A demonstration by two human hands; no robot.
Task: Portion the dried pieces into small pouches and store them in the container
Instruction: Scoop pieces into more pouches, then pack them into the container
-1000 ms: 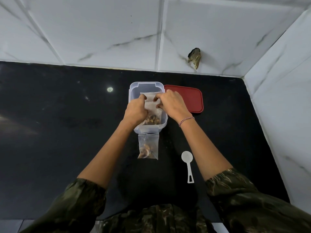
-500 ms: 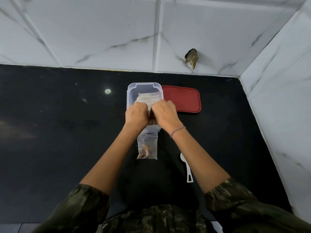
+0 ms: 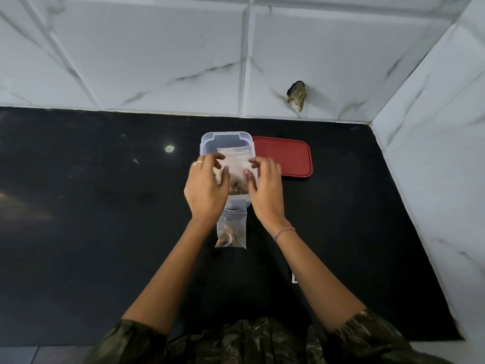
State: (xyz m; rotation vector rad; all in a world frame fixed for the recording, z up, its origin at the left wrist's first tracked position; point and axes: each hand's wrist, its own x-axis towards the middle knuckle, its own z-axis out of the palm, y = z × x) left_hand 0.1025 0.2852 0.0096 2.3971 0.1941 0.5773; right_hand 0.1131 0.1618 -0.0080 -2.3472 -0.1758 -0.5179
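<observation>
Black polished counter [image 3: 105,206] fills the middle of the frame, backed by white marble-look wall tiles [image 3: 157,61] along the top and the right edge, with a small dark object [image 3: 296,97] stuck on the tiles at upper centre-right. A clear plastic container [image 3: 225,135] stands on the counter just above the centre of the frame, its top uncovered, and a red lid [image 3: 283,157] lies flat just beside it on the right. Inside the container, filled pouches [image 3: 235,160] lean towards its far end, and brown dried pieces [image 3: 237,185] show in the lower half between the two hands. One more pouch [image 3: 231,229] with dried pieces in it lies on the counter, directly below the container and touching or nearly touching its near wall. The left hand [image 3: 206,189], wearing a ring [image 3: 198,164], is over the container's left side with its fingers spread and loosely bent, gripping nothing. The right hand [image 3: 266,186] is over the right side, fingers likewise relaxed and a little apart, thumb near the pouches; I cannot tell whether either thumb touches them. A bracelet [image 3: 284,232] circles the right wrist. Both forearms reach up from the bottom of the frame out of camouflage sleeves [image 3: 136,340].
</observation>
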